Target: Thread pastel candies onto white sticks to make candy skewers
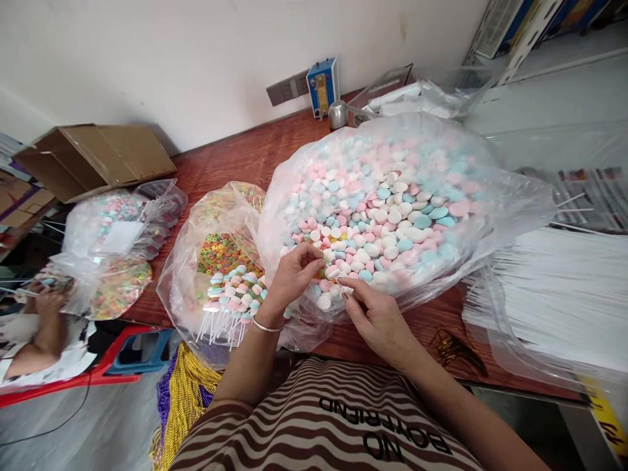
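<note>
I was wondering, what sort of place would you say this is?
Probably a small workshop: a big plastic bag of pastel discs lies on the table, a heap of white sticks at its right, and another person sits at the far left.

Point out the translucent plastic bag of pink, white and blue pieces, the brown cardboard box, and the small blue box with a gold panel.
Translucent plastic bag (515,196), head view: bare plastic toward its right end.
Brown cardboard box (120,155), head view: its side panel.
Blue box (322,93), head view: its gold panel.
</note>
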The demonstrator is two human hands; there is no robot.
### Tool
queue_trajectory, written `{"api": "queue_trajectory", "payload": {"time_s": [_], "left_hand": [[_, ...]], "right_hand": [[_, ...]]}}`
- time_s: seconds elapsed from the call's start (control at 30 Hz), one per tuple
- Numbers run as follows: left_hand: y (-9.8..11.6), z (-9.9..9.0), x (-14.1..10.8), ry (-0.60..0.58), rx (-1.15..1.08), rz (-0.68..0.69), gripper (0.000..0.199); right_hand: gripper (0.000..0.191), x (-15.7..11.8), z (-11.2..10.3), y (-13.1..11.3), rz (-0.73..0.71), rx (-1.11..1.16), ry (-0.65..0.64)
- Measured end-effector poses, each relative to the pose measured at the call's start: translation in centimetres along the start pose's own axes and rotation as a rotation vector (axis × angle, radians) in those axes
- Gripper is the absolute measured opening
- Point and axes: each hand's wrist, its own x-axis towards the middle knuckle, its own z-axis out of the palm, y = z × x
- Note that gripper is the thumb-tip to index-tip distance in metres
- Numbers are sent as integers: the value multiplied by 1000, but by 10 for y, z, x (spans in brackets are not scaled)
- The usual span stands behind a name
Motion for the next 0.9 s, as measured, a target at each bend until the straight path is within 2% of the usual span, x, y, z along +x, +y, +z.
{"api": "queue_trajectory", "payload": {"time_s": [0.13,0.23,0.33,0.4,0.5,0.57,0.63,0.73,0.8,0.9], "left_hand": [[-2,4,-2,10,-66,-35,18],[1,4,-6,16,-22,-12,12],[6,-3,-9,-1,8,13,15],[8,-11,-8,43,34,8,21],[5,-21,-4,134,269,112,22],[2,-23,-1,74,519,192,17],[1,-20,0,-30,741,205,15],[1,-12,-1,-80,913,193,13],[2,-8,-3,-45,854,193,11],[5,-5,-6,63,574,160,9]], "right_hand": [[33,2,0,-2,10,6,22],[32,3,3,-1,9,9,53],[31,3,7,2,-14,13,92],[30,2,7,3,-25,29,129],[30,0,4,3,-13,47,154],[29,-1,1,3,0,40,145],[29,-2,-1,3,0,29,133],[29,-3,-2,4,-22,17,120],[29,-3,-1,4,-27,1,93],[30,-4,-1,3,-15,-16,30]]}}
